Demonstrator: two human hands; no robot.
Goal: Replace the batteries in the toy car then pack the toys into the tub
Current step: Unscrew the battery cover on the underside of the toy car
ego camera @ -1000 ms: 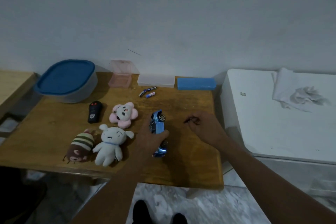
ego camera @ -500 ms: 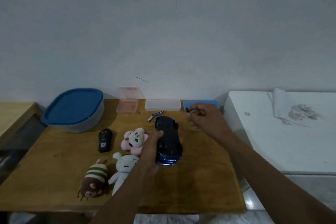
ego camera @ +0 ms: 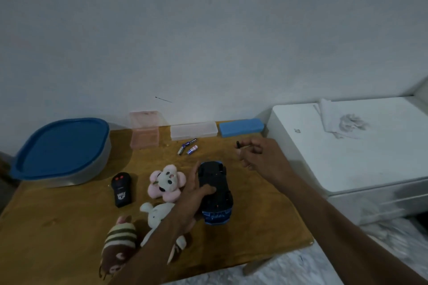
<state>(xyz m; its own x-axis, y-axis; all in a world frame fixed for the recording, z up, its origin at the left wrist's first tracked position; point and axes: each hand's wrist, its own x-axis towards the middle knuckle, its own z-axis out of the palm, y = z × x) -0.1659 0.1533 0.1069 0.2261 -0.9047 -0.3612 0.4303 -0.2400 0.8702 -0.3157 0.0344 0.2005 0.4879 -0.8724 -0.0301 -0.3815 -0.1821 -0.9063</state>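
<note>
Gripping the upturned toy car (ego camera: 216, 194) at frame centre is the left hand (ego camera: 192, 194); the right hand (ego camera: 261, 159), upper right of it, pinches a small dark tool (ego camera: 238, 144). A slack hold might let the car twist and the tool slip. 2 batteries (ego camera: 188, 146) lie above.

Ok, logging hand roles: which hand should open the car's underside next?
Probably the right hand: it pinches a small dark tool near the upturned toy car, while the left hand grips and steadies the car.
</note>
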